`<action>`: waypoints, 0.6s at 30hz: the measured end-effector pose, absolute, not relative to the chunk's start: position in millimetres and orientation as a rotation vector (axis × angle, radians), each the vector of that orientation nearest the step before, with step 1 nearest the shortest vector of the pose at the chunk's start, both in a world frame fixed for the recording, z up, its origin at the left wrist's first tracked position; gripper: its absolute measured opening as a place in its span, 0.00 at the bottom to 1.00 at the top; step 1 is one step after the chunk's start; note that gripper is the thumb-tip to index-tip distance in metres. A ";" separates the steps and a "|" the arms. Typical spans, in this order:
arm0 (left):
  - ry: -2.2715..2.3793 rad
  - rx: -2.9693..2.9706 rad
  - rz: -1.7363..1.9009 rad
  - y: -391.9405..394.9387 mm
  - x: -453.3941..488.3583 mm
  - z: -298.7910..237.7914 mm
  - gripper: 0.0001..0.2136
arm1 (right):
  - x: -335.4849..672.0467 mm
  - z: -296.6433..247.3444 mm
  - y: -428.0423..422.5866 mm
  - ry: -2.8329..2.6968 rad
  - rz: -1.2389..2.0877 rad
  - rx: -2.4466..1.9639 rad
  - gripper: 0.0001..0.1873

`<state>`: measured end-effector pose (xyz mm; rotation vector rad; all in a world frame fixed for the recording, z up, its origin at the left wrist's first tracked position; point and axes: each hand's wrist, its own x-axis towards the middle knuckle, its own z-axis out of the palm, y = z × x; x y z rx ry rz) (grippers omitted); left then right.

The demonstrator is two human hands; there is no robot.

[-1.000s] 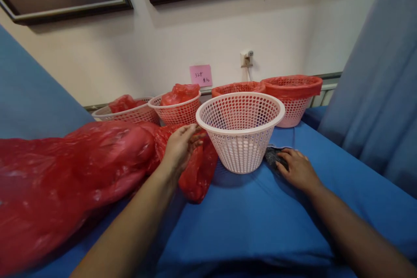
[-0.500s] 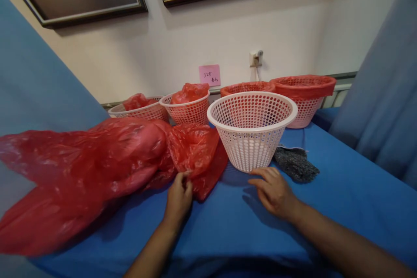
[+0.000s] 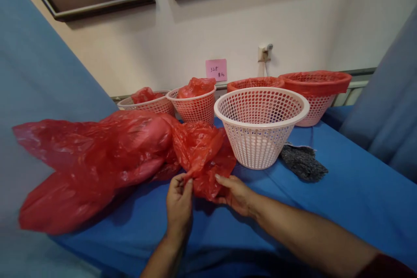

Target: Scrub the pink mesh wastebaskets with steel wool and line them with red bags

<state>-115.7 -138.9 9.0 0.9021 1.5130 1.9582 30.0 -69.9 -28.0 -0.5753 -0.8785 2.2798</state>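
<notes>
My left hand (image 3: 179,202) pinches the near edge of a crumpled red plastic bag (image 3: 203,150) between thumb and fingers. On the bag's right side, my right hand (image 3: 236,194) has its thumb over the film and its fingers beneath, gripping it. The bag lies on the blue cloth beside a white perforated plastic basket (image 3: 260,145), which stands upright with nothing in it. A larger heap of red plastic bags (image 3: 107,160) spreads to the left and touches this bag.
Behind stand white baskets with red plastic stuffed in them (image 3: 192,106) and baskets with red liners folded over the rims (image 3: 316,84). A dark grey cloth (image 3: 302,163) lies right of the near basket. Blue curtains (image 3: 42,74) flank the blue-covered table (image 3: 352,208).
My right hand has moved left from in front of the white basket and taken hold of the red bag. My left hand keeps its pinch. The view has shifted slightly.
</notes>
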 end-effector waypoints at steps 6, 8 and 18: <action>1.648 0.913 2.219 -151.8 -126.7 16.0 0.12 | 30.3 -43.5 -34.6 -0.753 1.981 -0.902 0.09; 1.524 0.802 2.278 -152.4 -131.3 24.9 0.12 | 35.8 -49.2 -28.8 -0.776 1.945 -0.902 0.10; 1.640 0.986 2.158 -178.6 -136.5 16.9 0.14 | 49.8 -35.3 -66.9 -1.518 1.335 -0.641 0.09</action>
